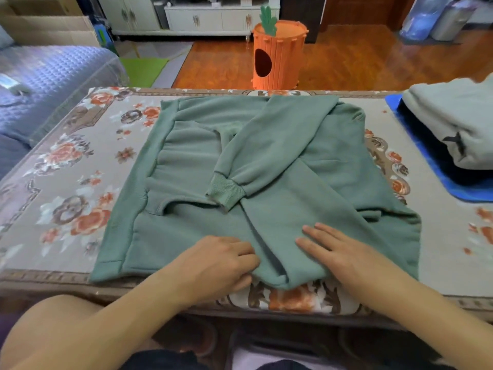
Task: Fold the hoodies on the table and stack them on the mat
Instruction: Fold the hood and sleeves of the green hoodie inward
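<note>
Here, green hoodie lies flat mid-table, both sleeves crossed over its body. Left hand pinches the near fabric edge; right hand presses flat, fingers straight. Table has a floral cloth. Folded grey hoodie sits on blue mat, far right. Orange carrot bin stands on the wood floor beyond.
</note>
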`<control>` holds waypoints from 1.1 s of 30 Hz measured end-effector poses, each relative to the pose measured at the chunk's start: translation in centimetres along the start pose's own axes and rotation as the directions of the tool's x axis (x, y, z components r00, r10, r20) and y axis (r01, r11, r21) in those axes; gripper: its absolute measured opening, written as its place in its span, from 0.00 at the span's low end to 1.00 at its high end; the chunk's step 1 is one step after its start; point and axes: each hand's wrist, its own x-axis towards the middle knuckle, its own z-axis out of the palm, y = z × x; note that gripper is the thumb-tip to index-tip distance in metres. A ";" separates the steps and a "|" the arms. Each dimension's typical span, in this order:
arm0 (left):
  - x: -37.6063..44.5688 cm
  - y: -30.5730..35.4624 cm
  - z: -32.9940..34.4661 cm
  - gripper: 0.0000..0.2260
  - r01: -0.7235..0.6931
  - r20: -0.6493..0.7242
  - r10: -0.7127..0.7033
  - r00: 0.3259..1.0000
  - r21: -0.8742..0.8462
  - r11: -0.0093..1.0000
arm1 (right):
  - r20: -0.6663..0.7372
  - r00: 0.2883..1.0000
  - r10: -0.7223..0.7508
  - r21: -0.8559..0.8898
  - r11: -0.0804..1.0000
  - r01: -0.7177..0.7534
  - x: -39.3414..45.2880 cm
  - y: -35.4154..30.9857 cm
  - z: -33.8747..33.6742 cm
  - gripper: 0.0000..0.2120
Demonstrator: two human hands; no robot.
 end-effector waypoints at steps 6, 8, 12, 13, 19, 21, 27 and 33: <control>-3.1 1.8 0.5 0.25 0.099 0.081 -0.106 0.991 0.089 0.991 | 0.090 0.994 0.068 -0.087 0.994 -0.060 -3.4 2.9 -2.8 0.36; -5.9 1.1 0.4 0.38 0.254 0.179 -0.274 0.945 0.128 0.959 | 0.173 0.983 0.062 -0.087 0.995 -0.047 -3.9 2.5 -3.9 0.39; -9.3 -1.9 -1.7 0.35 0.471 0.355 -0.436 0.827 -0.016 0.882 | 0.436 0.896 0.083 0.006 0.995 -0.095 -3.3 3.0 -5.8 0.37; -9.1 -2.8 -3.2 0.30 0.551 0.366 -0.479 0.798 -0.118 0.826 | 0.481 0.872 0.094 0.040 0.991 -0.129 -2.4 3.6 -6.8 0.35; -3.2 -11.6 -10.3 0.16 0.749 0.427 -0.641 0.638 -0.151 0.645 | 0.323 0.877 0.356 0.038 0.921 -0.388 5.6 9.7 -12.0 0.14; -0.9 -14.8 -9.4 0.11 0.773 0.370 -0.702 0.608 -0.074 0.630 | 0.210 0.877 0.433 -0.045 0.900 -0.433 8.6 11.2 -11.3 0.11; 3.8 -14.2 -1.9 0.25 0.801 -0.198 -0.778 0.596 0.210 0.560 | -0.051 0.856 0.514 0.022 0.858 -0.514 9.4 13.9 0.1 0.20; 11.6 -4.0 0.7 0.29 0.511 -0.063 -0.521 0.851 -0.131 0.850 | -0.098 0.851 0.516 0.152 0.853 -0.499 9.7 15.6 0.3 0.08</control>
